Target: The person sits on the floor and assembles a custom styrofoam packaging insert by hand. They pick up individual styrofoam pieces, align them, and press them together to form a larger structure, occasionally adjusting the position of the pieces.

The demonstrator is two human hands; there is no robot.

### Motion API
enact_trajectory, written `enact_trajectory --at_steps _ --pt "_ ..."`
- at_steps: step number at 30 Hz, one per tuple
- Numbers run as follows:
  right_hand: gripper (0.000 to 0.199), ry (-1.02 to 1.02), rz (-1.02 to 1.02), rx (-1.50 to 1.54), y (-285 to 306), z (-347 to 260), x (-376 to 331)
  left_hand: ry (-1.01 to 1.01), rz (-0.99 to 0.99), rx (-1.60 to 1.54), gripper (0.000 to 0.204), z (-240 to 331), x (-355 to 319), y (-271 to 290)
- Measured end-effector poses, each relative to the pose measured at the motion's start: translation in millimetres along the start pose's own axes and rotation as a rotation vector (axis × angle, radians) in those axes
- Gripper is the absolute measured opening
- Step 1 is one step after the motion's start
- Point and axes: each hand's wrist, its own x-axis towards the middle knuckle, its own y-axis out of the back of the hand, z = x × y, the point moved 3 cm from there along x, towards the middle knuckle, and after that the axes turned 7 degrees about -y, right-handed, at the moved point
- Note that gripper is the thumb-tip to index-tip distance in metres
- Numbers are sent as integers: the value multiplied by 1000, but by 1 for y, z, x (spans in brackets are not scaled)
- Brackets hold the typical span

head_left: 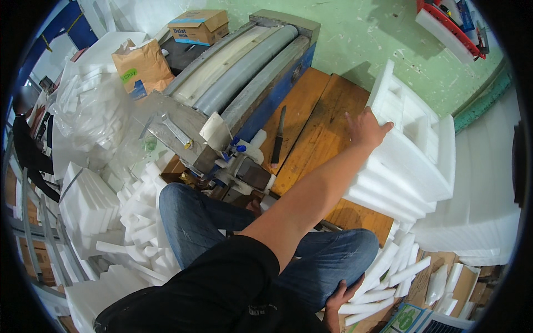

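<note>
My left hand point(369, 130) reaches across to the right, to the left edge of a white foam panel with rectangular cut-outs point(413, 133). Its thumb lies over the panel's edge, while one finger sticks out to the left. This panel tops a leaning stack of white foam pieces point(383, 183) on the wooden bench point(311, 133). Low on the right, my right hand point(343, 294) rests against my jeans by the knee, fingers apart, holding nothing that I can see. A black-handled knife point(279, 136) lies on the bench, left of my left hand.
A roller machine point(244, 72) stands left of the bench, with a wrench point(177, 131) on its end. Loose foam offcuts point(147, 222) heap around my legs. Behind are a paper bag point(141, 66) and a cardboard box point(199, 28). A red tool holder point(452, 25) hangs at upper right.
</note>
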Motion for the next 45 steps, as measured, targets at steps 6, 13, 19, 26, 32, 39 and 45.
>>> enact_trajectory --at_steps 6,13,19,26,32,39,45 --pt "76 -6 -12 -8 0 -4 2 12 -1 -16 69 1 0 1" --pt "76 5 -15 -10 -2 1 3 2 40 -6 72 -3 1 -4" --pt "76 -7 -10 -47 -2 -5 2 16 18 21 78 -3 1 -3" --pt "83 -46 -31 -31 -1 1 4 27 -5 -41 84 -3 1 0" --pt "83 -21 -19 -12 -2 8 2 39 -21 -35 86 -5 2 -4" --pt "85 -36 -31 -10 0 -1 2 33 -32 -11 91 -3 3 -9" --pt "82 -14 -46 -13 -2 -4 3 34 47 41 78 -4 0 -1"
